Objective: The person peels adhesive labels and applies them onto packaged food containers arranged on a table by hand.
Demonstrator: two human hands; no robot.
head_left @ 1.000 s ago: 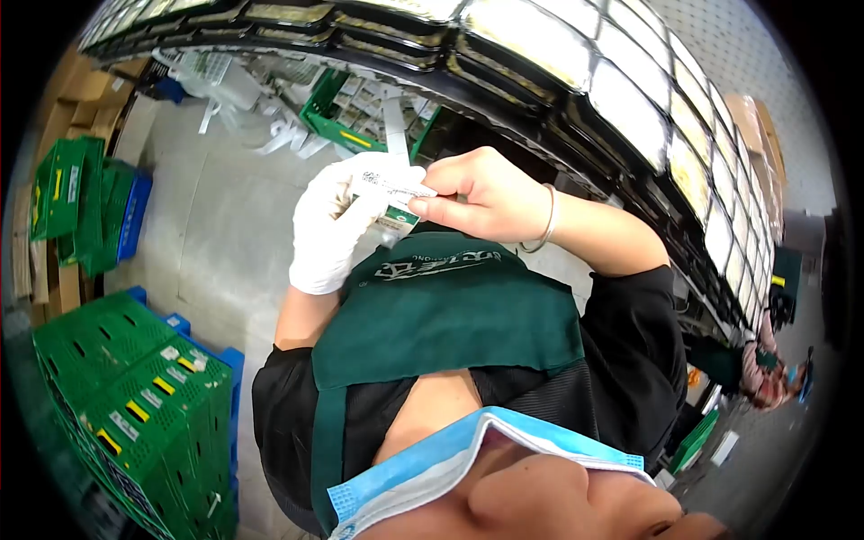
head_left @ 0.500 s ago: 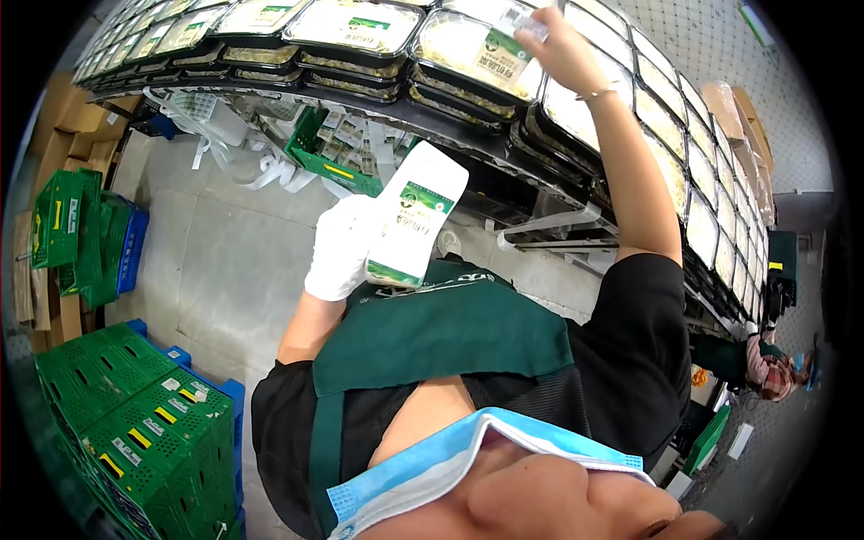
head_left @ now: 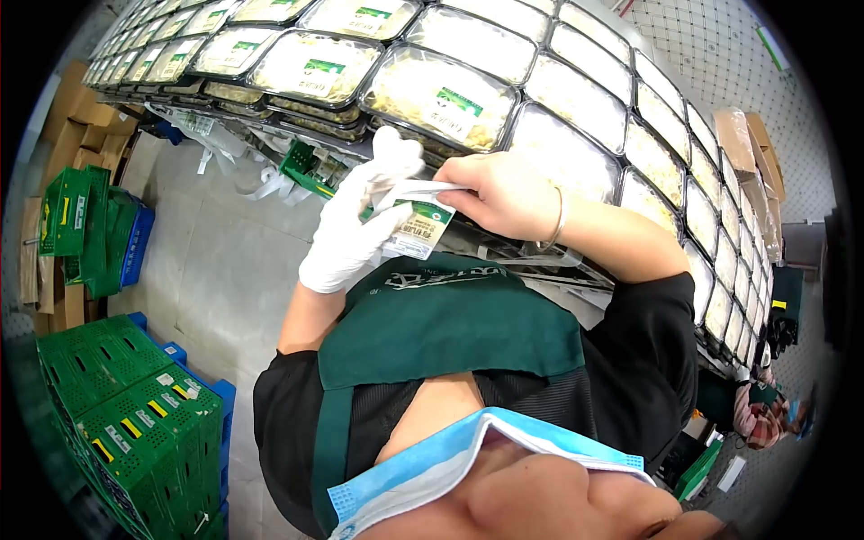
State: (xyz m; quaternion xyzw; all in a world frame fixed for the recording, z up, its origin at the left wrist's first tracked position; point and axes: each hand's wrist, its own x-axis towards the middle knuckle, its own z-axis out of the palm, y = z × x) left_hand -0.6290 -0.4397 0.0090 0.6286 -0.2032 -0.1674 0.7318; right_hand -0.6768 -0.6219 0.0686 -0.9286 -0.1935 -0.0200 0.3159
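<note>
In a white glove, my left hand [head_left: 353, 216] is closed on a strip of green-and-white labels [head_left: 423, 223] in front of my apron. My bare right hand [head_left: 504, 193], with a bracelet on the wrist, pinches the upper edge of the label strip. Just beyond both hands, a clear-lidded black tray [head_left: 441, 97] of pale food carries a green-and-white label on its lid. To its left, another tray [head_left: 317, 67] is labelled too. The lid of the tray [head_left: 564, 148] to the right shows no label.
Rows of stacked trays [head_left: 576, 85] fill the long table beyond me. Green crates [head_left: 135, 414] stand on a blue pallet at lower left, with more green crates [head_left: 85, 229] above. A green crate [head_left: 306, 168] sits under the table. Another person [head_left: 760, 414] is at far right.
My right hand reached out over a tray with a label, then came back to the label strip at my left hand. The tray beyond my hands now bears a label. The view has shifted along the table.
</note>
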